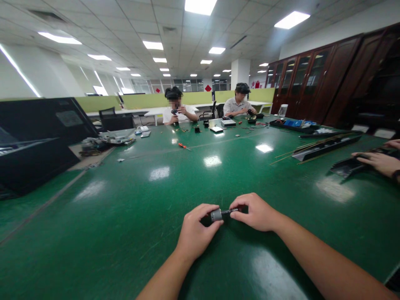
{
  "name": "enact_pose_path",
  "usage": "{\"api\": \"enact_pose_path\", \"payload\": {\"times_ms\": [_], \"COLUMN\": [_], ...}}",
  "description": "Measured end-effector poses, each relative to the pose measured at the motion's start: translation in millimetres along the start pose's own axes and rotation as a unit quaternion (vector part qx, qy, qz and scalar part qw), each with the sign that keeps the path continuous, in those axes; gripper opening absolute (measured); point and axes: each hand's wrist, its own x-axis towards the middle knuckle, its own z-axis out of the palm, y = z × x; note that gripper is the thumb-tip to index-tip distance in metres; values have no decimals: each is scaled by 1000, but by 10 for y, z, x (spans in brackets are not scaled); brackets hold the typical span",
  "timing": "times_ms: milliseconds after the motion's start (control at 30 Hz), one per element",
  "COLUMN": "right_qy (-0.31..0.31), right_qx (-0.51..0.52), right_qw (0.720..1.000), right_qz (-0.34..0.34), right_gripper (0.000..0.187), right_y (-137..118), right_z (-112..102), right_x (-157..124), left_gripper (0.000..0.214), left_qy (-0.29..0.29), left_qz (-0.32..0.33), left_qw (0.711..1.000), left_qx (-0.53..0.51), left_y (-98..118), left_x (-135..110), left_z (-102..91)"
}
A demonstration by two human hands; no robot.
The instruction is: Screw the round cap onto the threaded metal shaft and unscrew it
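Near the front of the green table, my left hand (pixel 200 229) grips a short grey cylindrical part (pixel 216 215) that looks like a small motor. Thumb and fingers press on its sides. A thin dark rod (pixel 226 213) extends from the cylinder's right end, in line with it. My right hand (pixel 254 211) pinches the far end of that rod between thumb and fingertips. Both hands are close together, just above or on the tabletop; exact contact with it cannot be told. The pinched rod tip is partly hidden by my right fingers.
The green table (pixel 131 233) reaches far ahead. An orange screwdriver (pixel 183 146) lies mid-table. At right are a long dark channel (pixel 325 146) with thin rods and another person's hands (pixel 379 161). Two people sit opposite. Black panels (pixel 40 141) stand at left.
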Motion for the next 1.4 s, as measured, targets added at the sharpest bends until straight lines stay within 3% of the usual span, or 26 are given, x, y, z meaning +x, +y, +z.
{"api": "enact_pose_path", "payload": {"times_ms": [1400], "right_qy": [18], "right_qx": [20], "right_qw": [1000], "right_qz": [14], "right_gripper": [13], "right_y": [28], "right_z": [-26], "right_x": [13], "left_gripper": [28], "left_qy": [21], "left_qz": [-25], "left_qw": [999], "left_qx": [-22], "left_y": [-14], "left_x": [35], "left_z": [-21]}}
